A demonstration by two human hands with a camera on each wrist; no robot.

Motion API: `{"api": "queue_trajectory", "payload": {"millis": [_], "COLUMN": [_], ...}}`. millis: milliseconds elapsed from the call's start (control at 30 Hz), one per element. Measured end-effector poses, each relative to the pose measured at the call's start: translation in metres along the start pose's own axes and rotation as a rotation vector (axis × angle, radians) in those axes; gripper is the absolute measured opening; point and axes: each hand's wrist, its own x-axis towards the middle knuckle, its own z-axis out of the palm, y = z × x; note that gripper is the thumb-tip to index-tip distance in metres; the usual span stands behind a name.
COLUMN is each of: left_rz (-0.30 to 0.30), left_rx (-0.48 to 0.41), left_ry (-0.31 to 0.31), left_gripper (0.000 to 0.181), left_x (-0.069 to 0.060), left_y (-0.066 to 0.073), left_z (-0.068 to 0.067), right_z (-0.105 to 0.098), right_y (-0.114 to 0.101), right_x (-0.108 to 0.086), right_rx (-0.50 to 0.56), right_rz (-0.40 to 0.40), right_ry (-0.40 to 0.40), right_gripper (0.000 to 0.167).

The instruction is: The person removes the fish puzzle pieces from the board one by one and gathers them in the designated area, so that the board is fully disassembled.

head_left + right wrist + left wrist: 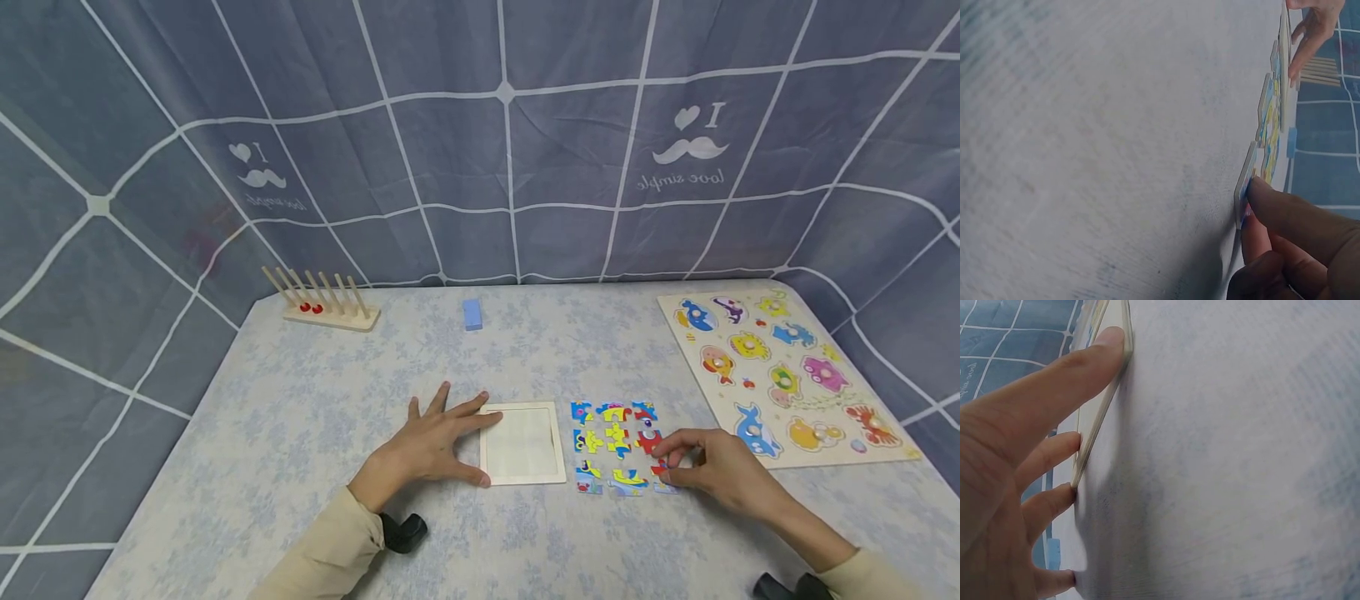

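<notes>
A shallow wooden puzzle frame point(522, 483) lies in front of me, its pale inside bare. My left hand point(427, 446) is spread at its left side; thumb and fingertips touch the rim, as the left wrist view also shows. To the right of the frame, colourful jigsaw pieces point(617, 440) lie in rows with small gaps between them. My right hand point(723, 471) is at the right column, thumb and index finger pinching the lower right puzzle piece point(1245, 184). Its fingers partly cover that piece in the head view.
A large peg puzzle board point(765, 354) with sea animals lies at the right. Toward the back stand a blue block point(472, 315) and a wooden peg rack point(330, 317) with two red beads. A grid-patterned curtain point(450, 167) hangs behind the table.
</notes>
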Motion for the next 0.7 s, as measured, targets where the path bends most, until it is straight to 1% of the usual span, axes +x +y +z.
{"api": "queue_trajectory", "payload": {"millis": [200, 467, 600, 700], "left_rz": [0.0, -0.001, 0.004, 0.012], "left_rx": [0.002, 0.057, 0.078, 0.076], "left_ry": [-0.009, -0.031, -0.043, -0.039], "left_gripper": [0.088, 0.087, 0.087, 0.088], "left_x": [0.0, 0.001, 0.001, 0.0], "left_y": [0.0, 0.0, 0.001, 0.001], "left_z": [0.0, 0.0, -0.001, -0.001], "right_z": [0.001, -0.001, -0.005, -0.011], "right_y": [0.0, -0.001, -0.004, -0.007], "right_x": [0.002, 0.001, 0.0, 0.0], "right_rx": [0.017, 0.024, 0.004, -0.009], "right_rz": [0.004, 0.016, 0.035, 0.044], "right_ry": [0.007, -0.003, -0.003, 0.02], "right_gripper": [0.02, 0.019, 0.015, 0.015]}}
